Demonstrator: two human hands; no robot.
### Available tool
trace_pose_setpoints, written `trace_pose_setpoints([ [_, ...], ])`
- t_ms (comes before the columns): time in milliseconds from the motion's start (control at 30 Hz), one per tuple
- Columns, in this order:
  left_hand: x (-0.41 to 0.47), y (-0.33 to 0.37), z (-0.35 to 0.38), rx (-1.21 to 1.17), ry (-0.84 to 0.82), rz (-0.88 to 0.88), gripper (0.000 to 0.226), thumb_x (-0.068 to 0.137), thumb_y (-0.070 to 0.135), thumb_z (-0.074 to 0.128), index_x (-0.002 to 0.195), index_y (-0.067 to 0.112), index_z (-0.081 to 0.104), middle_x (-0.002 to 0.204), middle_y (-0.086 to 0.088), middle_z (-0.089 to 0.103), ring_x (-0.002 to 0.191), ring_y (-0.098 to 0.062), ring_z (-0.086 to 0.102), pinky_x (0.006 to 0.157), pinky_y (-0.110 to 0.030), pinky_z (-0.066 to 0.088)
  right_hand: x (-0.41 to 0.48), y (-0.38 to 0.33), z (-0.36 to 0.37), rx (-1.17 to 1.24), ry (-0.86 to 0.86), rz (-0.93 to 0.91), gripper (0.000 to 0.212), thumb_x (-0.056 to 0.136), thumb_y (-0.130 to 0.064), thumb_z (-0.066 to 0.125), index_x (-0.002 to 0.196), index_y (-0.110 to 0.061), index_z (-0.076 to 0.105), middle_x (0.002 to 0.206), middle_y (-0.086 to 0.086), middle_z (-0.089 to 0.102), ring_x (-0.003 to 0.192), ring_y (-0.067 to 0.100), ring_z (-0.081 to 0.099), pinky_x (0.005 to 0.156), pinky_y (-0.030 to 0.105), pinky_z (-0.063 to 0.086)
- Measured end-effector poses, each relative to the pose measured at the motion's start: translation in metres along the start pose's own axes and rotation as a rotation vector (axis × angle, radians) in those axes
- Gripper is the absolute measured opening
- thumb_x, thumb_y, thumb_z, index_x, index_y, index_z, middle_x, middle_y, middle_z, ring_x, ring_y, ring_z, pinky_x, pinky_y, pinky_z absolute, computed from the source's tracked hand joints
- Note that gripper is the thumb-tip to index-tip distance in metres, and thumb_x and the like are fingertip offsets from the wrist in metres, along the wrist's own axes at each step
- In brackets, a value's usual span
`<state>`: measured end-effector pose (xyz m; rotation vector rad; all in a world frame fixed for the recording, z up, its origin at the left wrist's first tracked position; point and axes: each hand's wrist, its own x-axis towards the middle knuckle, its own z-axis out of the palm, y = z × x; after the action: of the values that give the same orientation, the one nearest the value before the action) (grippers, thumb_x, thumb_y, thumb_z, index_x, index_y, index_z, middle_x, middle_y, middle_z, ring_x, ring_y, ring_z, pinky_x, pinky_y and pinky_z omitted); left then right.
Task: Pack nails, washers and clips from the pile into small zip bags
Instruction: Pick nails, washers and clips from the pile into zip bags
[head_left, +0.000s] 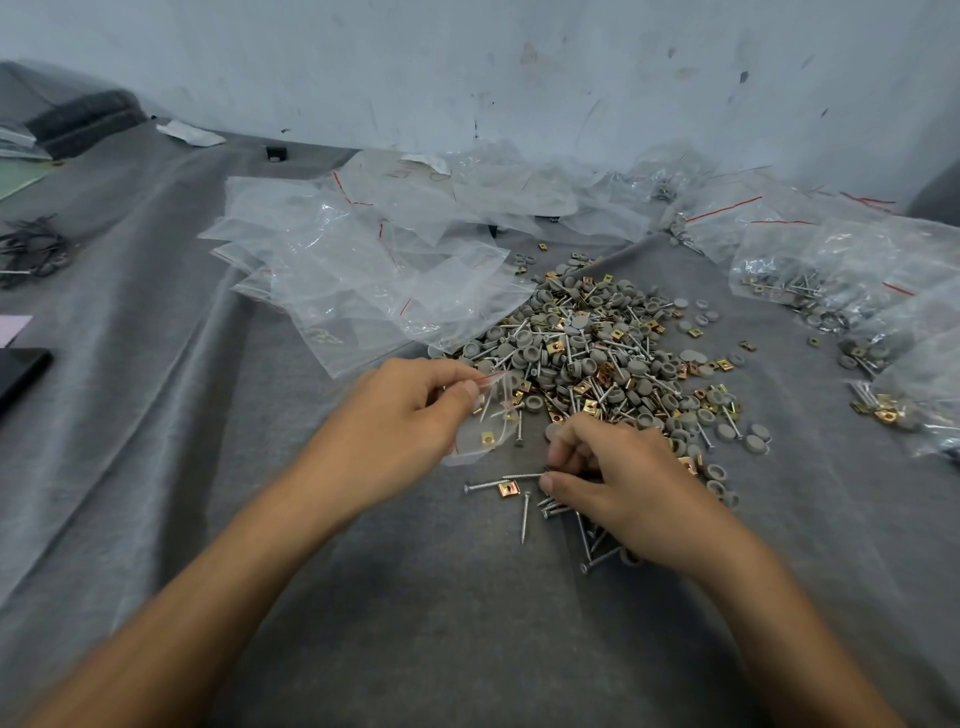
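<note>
**Halfway Through the Heap: Bags Fill on the Right, Pile Still Deep**

My left hand (410, 410) pinches the mouth of a small zip bag (485, 415) between thumb and fingertips, holding it up just beside the near edge of the pile (597, 358). A gold clip and at least one nail show through its clear film. My right hand (618, 480) curls down over a loose scatter of nails (524, 512) on the cloth, fingers drawn narrow around a few pieces; exactly how many I have gathered cannot be told from here.

By my reckoning the job is well begun but far from over. Filled bags (810, 275) lie heaped to my right, each showing nails, grey washers and gold clips inside. To my left, beyond the bag in hand, a sheaf of empty zip bags (332, 260) waits, its near corner lapping the heap. The pile itself remains thick with washers, clips and nails, so many rounds are left.

All of it sits on a grey felt-like cloth (208, 467), rumpled into long folds, spread up to a pale, scuffed wall (519, 78). A dark flat object (21, 371), perhaps a phone, lies at the far left edge, with a tangle of dark wire pieces (31, 249) beyond it.
</note>
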<state>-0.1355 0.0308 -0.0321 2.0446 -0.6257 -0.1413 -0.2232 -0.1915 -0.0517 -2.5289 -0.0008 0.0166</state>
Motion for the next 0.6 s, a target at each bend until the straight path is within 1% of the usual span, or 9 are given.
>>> trace_pose_setpoints([
  [67,0.0,0.001,0.0,0.005,-0.001,-0.001,0.02,0.103,0.029,0.054,0.106,0.035,0.073,0.053,0.008,0.06,0.049,0.001,0.051,0.059,-0.027,0.039,0.0,0.002,0.0,0.027,-0.007,-0.004,0.014,0.091,-0.038,0.073,0.088,-0.037,0.058,0.09,-0.031,0.062,0.083,-0.001,0.059,0.081,0.03,0.039],
  [167,-0.001,0.001,-0.001,-0.002,-0.002,-0.005,0.021,0.103,0.029,0.053,0.105,0.036,0.073,0.053,0.008,0.059,0.049,0.001,0.05,0.058,-0.027,0.039,0.0,0.006,-0.003,0.079,0.013,0.003,0.012,0.092,-0.032,0.072,0.09,-0.037,0.061,0.088,-0.023,0.066,0.082,0.001,0.062,0.074,0.024,0.044],
  [233,-0.001,0.002,-0.001,0.005,-0.003,-0.005,0.021,0.103,0.029,0.053,0.106,0.036,0.073,0.053,0.009,0.059,0.049,0.001,0.05,0.057,-0.026,0.039,0.0,0.007,-0.004,0.101,0.062,-0.001,0.011,0.094,-0.029,0.069,0.091,-0.037,0.062,0.089,-0.024,0.066,0.083,0.001,0.062,0.068,0.017,0.044],
  [300,-0.001,0.003,0.0,0.015,-0.006,0.002,0.021,0.103,0.029,0.053,0.108,0.034,0.073,0.053,0.009,0.059,0.048,0.001,0.051,0.056,-0.026,0.039,0.0,0.006,-0.004,0.124,0.152,-0.022,0.011,0.096,-0.027,0.066,0.094,-0.037,0.062,0.092,-0.025,0.063,0.085,0.0,0.062,0.066,0.014,0.045],
  [367,-0.002,0.003,0.0,0.037,-0.005,0.015,0.022,0.103,0.029,0.053,0.111,0.032,0.073,0.054,0.009,0.059,0.049,-0.001,0.051,0.057,-0.027,0.04,0.001,0.003,-0.004,0.187,0.256,-0.043,0.01,0.097,-0.026,0.065,0.096,-0.035,0.062,0.091,-0.022,0.064,0.083,0.003,0.062,0.065,0.017,0.047],
  [433,-0.002,0.003,0.001,0.063,-0.004,0.021,0.023,0.103,0.03,0.054,0.114,0.031,0.073,0.054,0.01,0.06,0.05,-0.002,0.052,0.058,-0.028,0.04,0.001,-0.002,-0.003,0.323,0.323,-0.06,0.012,0.097,-0.023,0.066,0.095,-0.034,0.062,0.089,-0.018,0.066,0.076,0.005,0.062,0.062,0.02,0.049],
  [500,-0.002,0.004,0.003,0.083,-0.011,0.022,0.023,0.103,0.03,0.054,0.116,0.032,0.073,0.055,0.009,0.061,0.052,-0.004,0.054,0.06,-0.028,0.04,0.0,-0.01,0.0,0.449,0.338,-0.088,0.015,0.097,-0.02,0.067,0.095,-0.035,0.064,0.088,-0.012,0.068,0.072,0.007,0.063,0.06,0.025,0.052],
  [567,-0.003,0.004,0.005,0.1,-0.037,0.012,0.023,0.102,0.032,0.054,0.115,0.034,0.072,0.056,0.008,0.063,0.054,-0.005,0.056,0.061,-0.028,0.041,-0.002,-0.018,0.005,0.556,0.327,-0.11,0.018,0.097,-0.016,0.067,0.094,-0.033,0.066,0.087,-0.005,0.068,0.073,0.019,0.066,0.063,0.037,0.058],
  [600,-0.003,0.004,0.006,0.109,-0.054,0.006,0.022,0.102,0.032,0.054,0.114,0.035,0.072,0.056,0.008,0.064,0.054,-0.003,0.057,0.06,-0.027,0.041,-0.002,-0.022,0.007,0.601,0.327,-0.123,0.019,0.097,-0.013,0.067,0.094,-0.032,0.066,0.085,-0.003,0.068,0.073,0.021,0.066,0.065,0.039,0.059],
])
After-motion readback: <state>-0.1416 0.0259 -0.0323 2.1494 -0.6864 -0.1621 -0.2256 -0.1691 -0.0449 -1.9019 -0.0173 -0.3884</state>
